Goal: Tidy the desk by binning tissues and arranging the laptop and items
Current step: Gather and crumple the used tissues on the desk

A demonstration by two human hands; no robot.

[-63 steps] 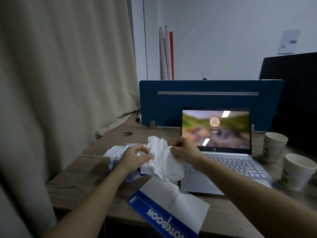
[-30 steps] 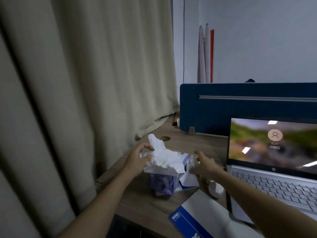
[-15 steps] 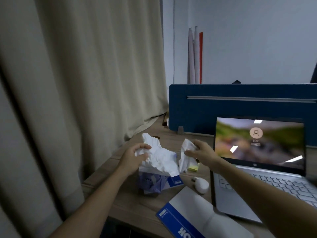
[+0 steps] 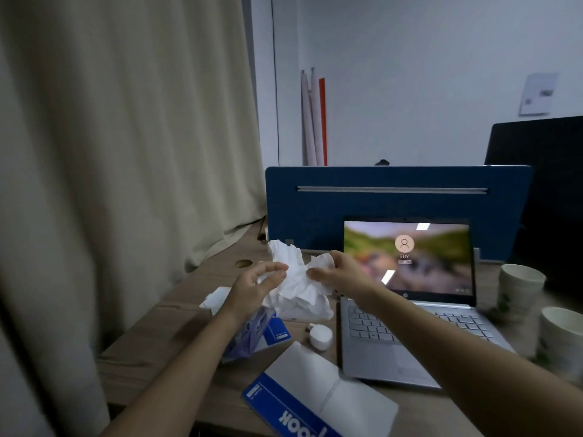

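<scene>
A bunch of crumpled white tissues [image 4: 295,279] hangs above the wooden desk [image 4: 151,348], held between both hands. My left hand [image 4: 255,287] pinches its left side with loosely curled fingers. My right hand [image 4: 339,272] grips its right side, with a smaller tissue piece at the fingertips. Below them lies a blue and purple tissue pack [image 4: 258,334]. The open silver laptop [image 4: 410,310] stands to the right, its screen lit on a login page. A blue and white notebook [image 4: 315,398] lies at the desk's near edge.
A small white earbud case [image 4: 320,336] sits beside the laptop. Two paper cups [image 4: 520,287] [image 4: 560,337] stand at the right. A blue divider [image 4: 397,197] closes the back of the desk, and a beige curtain [image 4: 120,152] hangs along the left.
My right hand picked a smaller tissue off the desk and brought it against the bunch in my left hand. The view has swung back to the right, showing the cups again.
</scene>
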